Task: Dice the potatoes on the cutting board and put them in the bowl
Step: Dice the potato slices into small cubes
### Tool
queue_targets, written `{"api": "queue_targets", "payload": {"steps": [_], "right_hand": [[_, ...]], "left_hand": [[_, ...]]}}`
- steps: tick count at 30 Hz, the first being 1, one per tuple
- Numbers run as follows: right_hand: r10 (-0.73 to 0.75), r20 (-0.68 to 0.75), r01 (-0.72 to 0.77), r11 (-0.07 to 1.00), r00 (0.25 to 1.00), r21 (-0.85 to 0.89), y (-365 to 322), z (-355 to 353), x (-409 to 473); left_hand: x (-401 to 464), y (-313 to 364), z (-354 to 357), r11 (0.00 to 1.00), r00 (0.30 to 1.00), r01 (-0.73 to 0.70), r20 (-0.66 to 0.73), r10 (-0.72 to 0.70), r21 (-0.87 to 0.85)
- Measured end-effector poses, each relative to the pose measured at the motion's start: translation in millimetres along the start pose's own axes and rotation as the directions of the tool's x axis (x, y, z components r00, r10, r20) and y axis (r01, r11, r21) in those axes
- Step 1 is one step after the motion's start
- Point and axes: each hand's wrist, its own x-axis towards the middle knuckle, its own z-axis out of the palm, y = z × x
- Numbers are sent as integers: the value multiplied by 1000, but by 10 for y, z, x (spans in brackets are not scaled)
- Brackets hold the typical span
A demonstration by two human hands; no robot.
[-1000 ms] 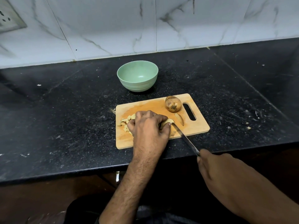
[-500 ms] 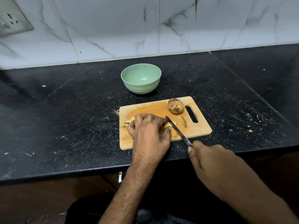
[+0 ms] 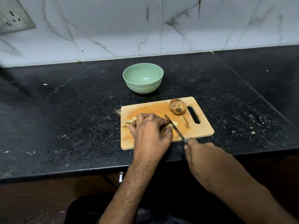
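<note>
While our left hand (image 3: 149,131) curls over a pale, part-cut potato piece (image 3: 169,126) at the near-middle of the rectangular wooden cutting board (image 3: 203,126), fingers bent and pinning it down, our right hand (image 3: 199,152) is wrapped round the handle of a slim steel knife (image 3: 174,127), blade angled across the piece just right of the left fingertips. A few cut chunks (image 3: 129,122) lie at the board's left edge, one long wedge (image 3: 184,121) lies right of the blade, and a whole brown-skinned potato (image 3: 177,106) sits at the far right by the handle slot. The round pale-green bowl (image 3: 143,78) stands on the counter just beyond the board and holds nothing that we can see.

Judgement: dicing is in progress, well short of done. To cut well we should keep the left fingertips tucked back behind the knuckles, press the blade straight down with even spacing, and hold the piece flat side down so it does not roll. The board overhangs nothing but sits close to the counter's near edge; steady pressure matters.

Surface: black speckled stone counter (image 3: 64,110), scattered with pale crumbs. Behind it, a white marble-veined tiled wall (image 3: 113,26) with a socket plate (image 3: 13,20) at far left.
</note>
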Motion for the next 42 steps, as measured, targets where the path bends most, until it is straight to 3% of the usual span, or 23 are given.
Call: {"api": "queue_targets", "payload": {"steps": [5, 12, 17, 25, 42], "right_hand": [[-29, 113, 27, 999, 993, 21, 130, -75, -167], [68, 277, -68, 998, 958, -11, 213, -123, -384], [82, 202, -89, 996, 976, 29, 224, -187, -418], [0, 17, -1, 1000, 1000, 7, 6, -127, -271], [-47, 60, 47, 999, 997, 1, -23, -18, -68]], "left_hand": [[-3, -5, 1, 1000, 1000, 13, 1, -13, -7], [-17, -37, 30, 1000, 1000, -9, -11, 9, 12], [-62, -63, -11, 1000, 997, -20, -73, 20, 4], [-89, -84, -53, 998, 1000, -18, -11, 19, 61], [-48, -83, -41, 999, 999, 35, -19, -35, -13]]}}
